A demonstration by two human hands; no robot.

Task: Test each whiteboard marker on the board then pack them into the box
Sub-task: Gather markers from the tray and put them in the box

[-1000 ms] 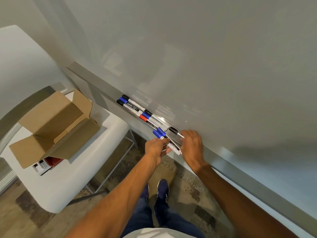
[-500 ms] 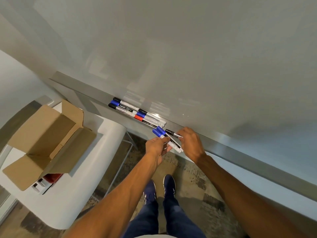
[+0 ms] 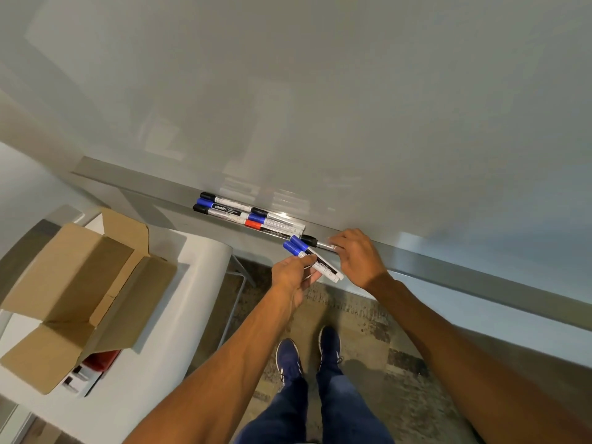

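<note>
Your left hand (image 3: pixel 293 277) clamps its fingers on two blue markers (image 3: pixel 312 261); your right hand (image 3: pixel 358 257) pinches the black marker (image 3: pixel 315 242) on the tray (image 3: pixel 448 272). A loose pinch could drop one.

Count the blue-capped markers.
4. Two blue-capped markers are in the left hand; two lie on the tray: one far left, one mid-row. Others may be hidden.

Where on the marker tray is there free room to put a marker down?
The tray is bare right of the right hand, and also left of the lying markers. It is crowded between those markers and the left hand.
</note>
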